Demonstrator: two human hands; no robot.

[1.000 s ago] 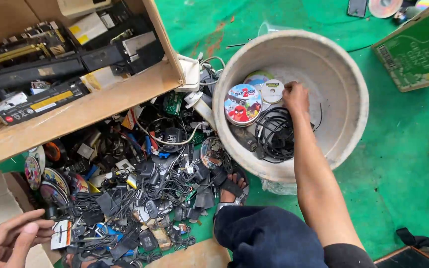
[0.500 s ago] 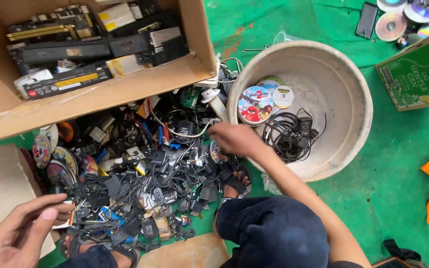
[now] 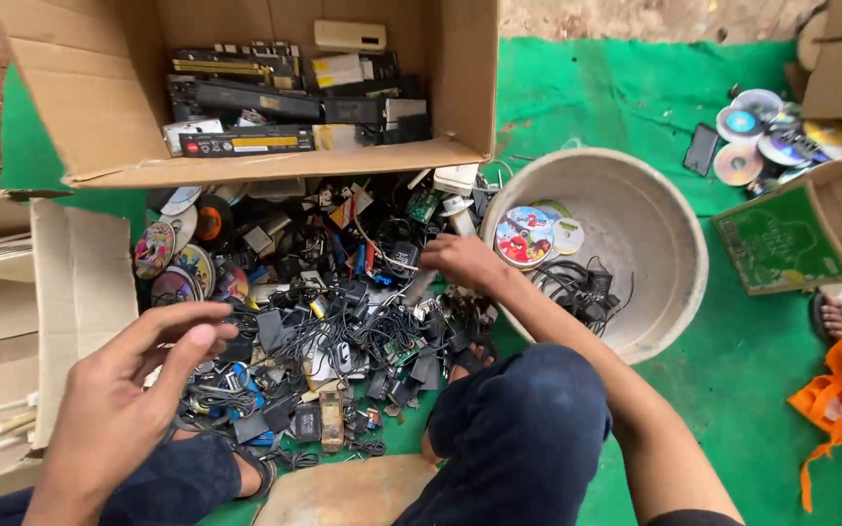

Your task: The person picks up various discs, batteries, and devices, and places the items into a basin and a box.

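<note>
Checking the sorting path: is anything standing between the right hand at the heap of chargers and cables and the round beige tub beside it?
Nothing visible blocks it. The right hand rests on the heap of black chargers and tangled cables, just beside the rim of the round beige plastic tub, which is open-topped; only its low rim lies between.

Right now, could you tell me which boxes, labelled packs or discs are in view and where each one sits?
Large cardboard box: top left, brown, open.
Black pack with yellow-red label: inside that box, long, flat.
Green printed box: right, on green mat.
Printed disc: in the round tub, red and blue.
</note>
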